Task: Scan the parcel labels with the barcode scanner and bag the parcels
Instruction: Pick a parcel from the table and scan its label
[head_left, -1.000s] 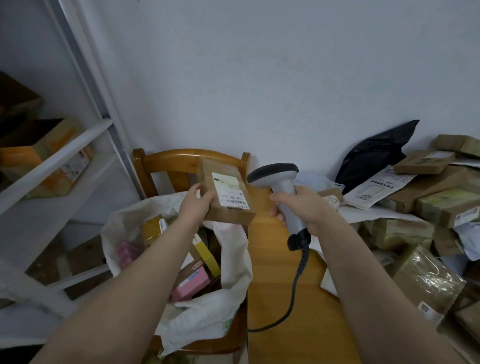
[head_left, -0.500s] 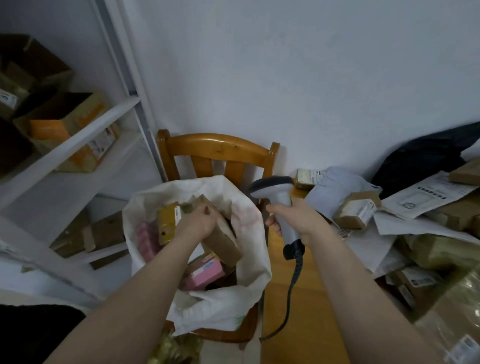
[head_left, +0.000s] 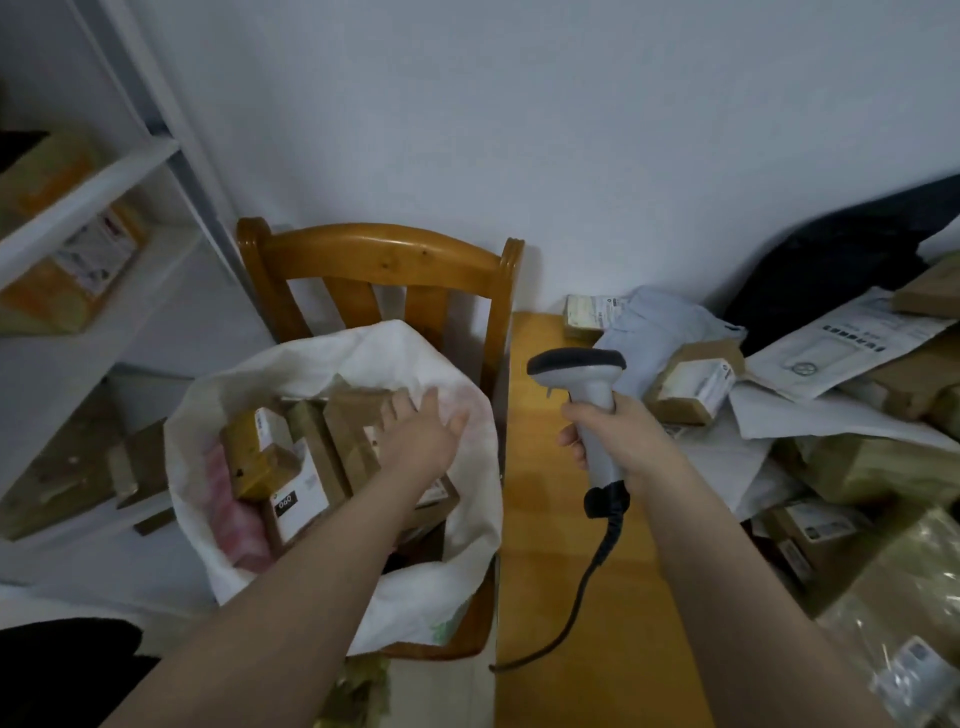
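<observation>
Head view: my left hand (head_left: 423, 441) empty, spread over white bag (head_left: 332, 364). Right hand (head_left: 618, 436) grips scanner (head_left: 582, 384), upright. Next parcel (head_left: 693, 382) on bench (head_left: 550, 545), just right of scanner hand; left hand farther, I think.

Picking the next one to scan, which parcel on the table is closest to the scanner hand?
The small brown box with the white label, just right of the scanner in the right hand. The other parcels lie farther back or right.

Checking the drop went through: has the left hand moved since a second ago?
Yes. The left hand went from holding a parcel up by the chair backrest, down over the white bag; it's now open, empty.
</observation>
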